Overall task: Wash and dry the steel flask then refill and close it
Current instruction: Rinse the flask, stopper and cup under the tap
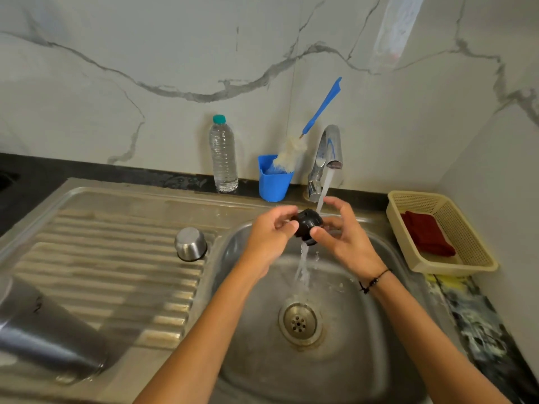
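Both hands, left (269, 228) and right (339, 228), pinch black stopper (306, 228) under tap (328, 153) stream. Risk: wet plastic slips, drops to drain (300, 322) below tap.

black stopper (306, 225); blue cup (275, 185); red cloth (427, 236); cream basket (478, 252)

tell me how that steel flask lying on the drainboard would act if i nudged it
The steel flask lies on its side on the ribbed drainboard, so it would probably roll, though the ribs may check it. Its smooth body looks wet, so likely slippery. With its mouth uncapped it is probably empty and light.
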